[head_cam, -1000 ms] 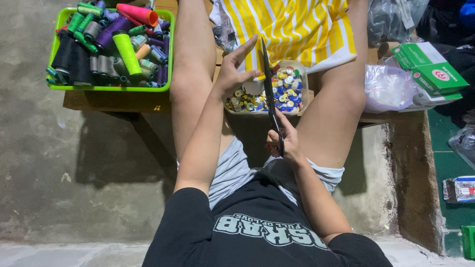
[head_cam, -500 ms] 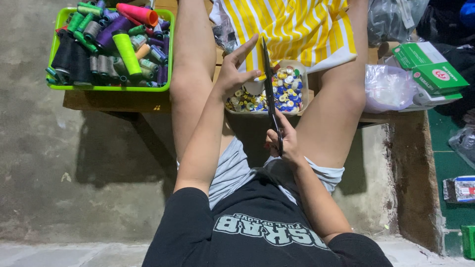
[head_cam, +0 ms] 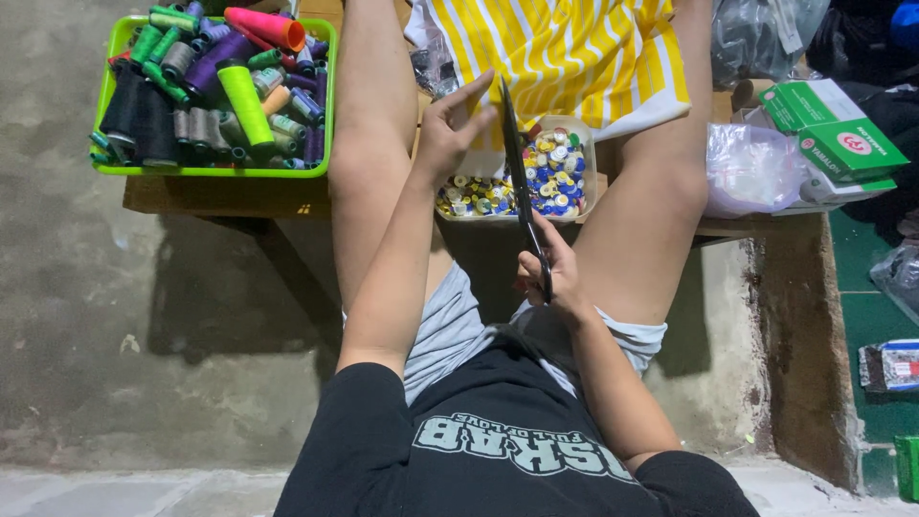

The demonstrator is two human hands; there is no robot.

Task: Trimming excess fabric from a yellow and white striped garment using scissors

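Scissors (head_cam: 522, 187), long and black, held between the person's two hands and seen from above by the head camera; the long axis runs nearly straight away from the body, handles low and near, blade tip far and high, leaning slightly to the left at the tip; right hand (head_cam: 548, 273) closed around the handle end, fingers curled through or about the loops, so that this hand carries the tool; left hand (head_cam: 450, 129) raised beside the blade tip, fingers loosely bent and half open, thumb and fingertips just beside the blade, whether pinching anything small there cannot be told; the left hand is thus the nearer to the cutting end, the right to the handles; beneath the blades, a clear tray of coloured buttons (head_cam: 574, 206) resting on a low wooden board (head_cam: 230, 196) between the bare knees; beyond it, yellow-and-white striped cloth (head_cam: 565, 53); at far left on the board, a green basket of thread spools (head_cam: 110, 96); at right, a clear plastic bag (head_cam: 751, 168) and green boxes (head_cam: 842, 134); concrete floor (head_cam: 124, 364) below.
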